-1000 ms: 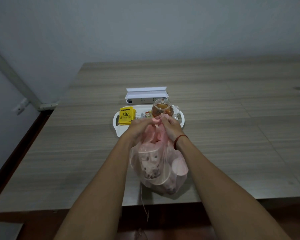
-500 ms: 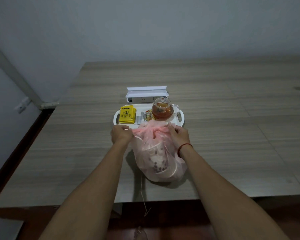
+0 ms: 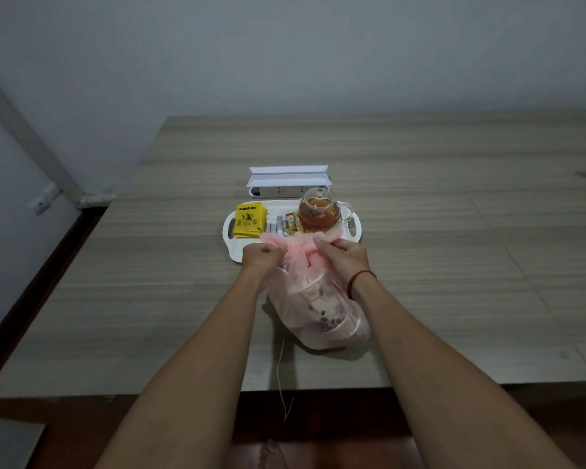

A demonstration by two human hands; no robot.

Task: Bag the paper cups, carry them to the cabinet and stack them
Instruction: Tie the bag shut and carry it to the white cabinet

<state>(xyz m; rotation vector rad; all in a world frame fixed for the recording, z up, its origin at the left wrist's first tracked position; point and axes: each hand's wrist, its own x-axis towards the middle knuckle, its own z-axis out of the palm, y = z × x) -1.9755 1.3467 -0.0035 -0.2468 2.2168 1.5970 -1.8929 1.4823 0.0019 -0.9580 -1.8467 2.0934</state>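
Note:
A thin pink plastic bag (image 3: 322,309) stands on the wooden table (image 3: 149,299) near its front edge. Several paper cups (image 3: 329,319) with a dark dotted print show through the plastic. The bag's mouth is gathered into a knot at the top. My left hand (image 3: 259,257) grips the left end of the bag's top. My right hand (image 3: 344,253), with a red cord on the wrist, grips the right end. Both hands sit close together on either side of the knot.
Right behind the bag lies a white tray (image 3: 232,228) with yellow tea packets (image 3: 249,220), small sachets and a glass teapot (image 3: 318,209) of amber tea. A white power strip (image 3: 286,191) and folded white card (image 3: 288,176) lie beyond it. A thin string (image 3: 281,374) hangs over the table edge.
My hands first pulled apart, drawing the bag's ends sideways and tightening the top. Now they have come back close together at the knot, and the bag sits a little lower.

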